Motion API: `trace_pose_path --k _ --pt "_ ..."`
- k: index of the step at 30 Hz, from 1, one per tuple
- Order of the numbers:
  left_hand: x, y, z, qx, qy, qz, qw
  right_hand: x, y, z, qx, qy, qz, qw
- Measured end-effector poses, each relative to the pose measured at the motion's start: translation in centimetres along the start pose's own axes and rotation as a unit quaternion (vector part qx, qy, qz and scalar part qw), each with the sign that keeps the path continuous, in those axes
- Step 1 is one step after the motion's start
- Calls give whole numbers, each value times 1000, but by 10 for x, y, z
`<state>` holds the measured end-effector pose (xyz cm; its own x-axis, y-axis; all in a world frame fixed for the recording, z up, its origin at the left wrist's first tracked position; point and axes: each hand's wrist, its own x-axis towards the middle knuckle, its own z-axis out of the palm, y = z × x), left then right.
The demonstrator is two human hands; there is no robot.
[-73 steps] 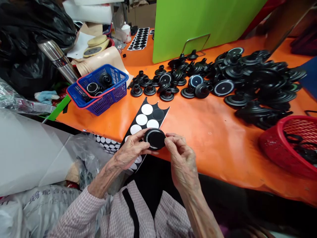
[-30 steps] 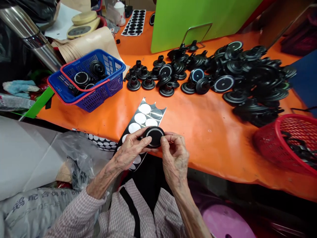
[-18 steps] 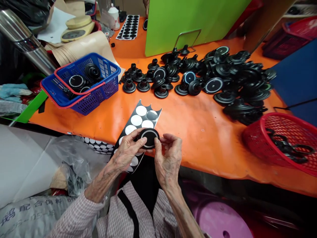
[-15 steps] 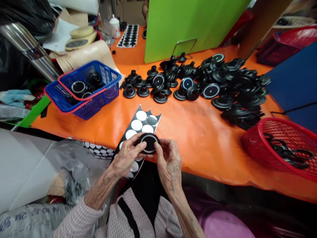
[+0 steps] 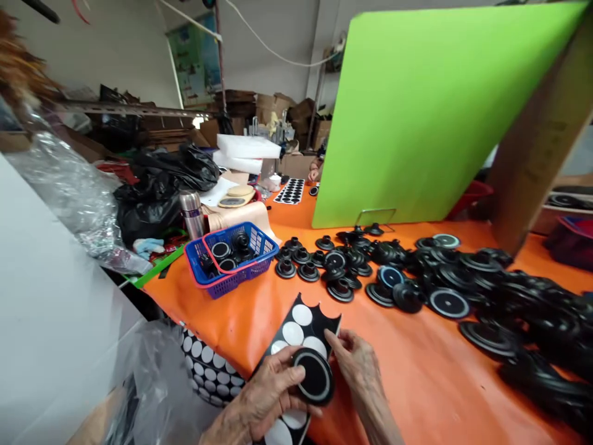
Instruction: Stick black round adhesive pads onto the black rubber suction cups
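Blue basket (image 5: 231, 281) is sitting left of both hands.
The left hand (image 5: 264, 398) is clamping the disc (image 5: 315, 377), ringed face up, over the sheet (image 5: 306, 330), seemingly leaving the right hand (image 5: 361, 368) free; that one is apparently touching the sheet's edge, though whether its fingers are pinching cannot be told. Farther right, the black pile (image 5: 458, 278) is lying, probably for easy reach.

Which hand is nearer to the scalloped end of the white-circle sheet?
Right. The right hand is beside the sheet's scalloped end, its fingertips at the right edge. The left hand is farther back toward the person, holding the black disc over the lower part.
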<state>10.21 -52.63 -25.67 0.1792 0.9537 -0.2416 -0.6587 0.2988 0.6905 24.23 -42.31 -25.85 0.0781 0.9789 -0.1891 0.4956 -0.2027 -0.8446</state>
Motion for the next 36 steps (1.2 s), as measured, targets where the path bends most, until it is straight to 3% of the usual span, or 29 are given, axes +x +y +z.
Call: trace_pose_path --k 3,5,7,8,10,12,13,14,15,18,20,21,23,26,28,31,36 --pt "3 23 7 18 1 18 1000 6 10 -2 84 -29 -37 995" --pt "1 63 21 78 8 46 996 1 11 -3 164 -27 -29 986" --pt "-4 113 37 182 51 123 974 -10 9 -4 243 -37 -27 969" --pt "-5 138 45 246 108 165 949 -16 6 -5 278 -47 -34 959" --pt "-4 174 54 409 247 235 846 -24 3 -6 305 -43 -45 950" --pt "3 185 53 454 281 263 804 -27 3 -8 318 -34 -34 947" --pt "6 180 50 523 293 288 747 -28 4 -10 326 -35 -26 944" --pt "9 170 45 559 275 277 731 -30 6 -12 335 -37 -17 941" --pt "11 156 41 568 233 232 755 -33 8 -15 345 -43 -10 938" --pt "17 106 31 479 60 24 876 -47 11 -24 367 -62 1 928" --pt "24 81 26 391 -21 -76 917 -55 9 -29 367 -70 -4 927" --pt "28 73 25 355 -32 -103 928 -59 7 -32 363 -72 -9 929" --pt "35 62 24 310 1 -123 943 -66 4 -35 345 -54 -20 937" --pt "34 54 26 283 82 -111 949 -78 4 -35 217 114 -116 962" --pt "29 51 31 276 88 -105 952 -85 7 -33 90 200 -225 949" --pt "18 51 41 288 54 -102 951 -93 14 -27 -2 170 -315 934" --pt "8 56 44 305 0 -69 950 -96 15 -25 31 110 -300 947"
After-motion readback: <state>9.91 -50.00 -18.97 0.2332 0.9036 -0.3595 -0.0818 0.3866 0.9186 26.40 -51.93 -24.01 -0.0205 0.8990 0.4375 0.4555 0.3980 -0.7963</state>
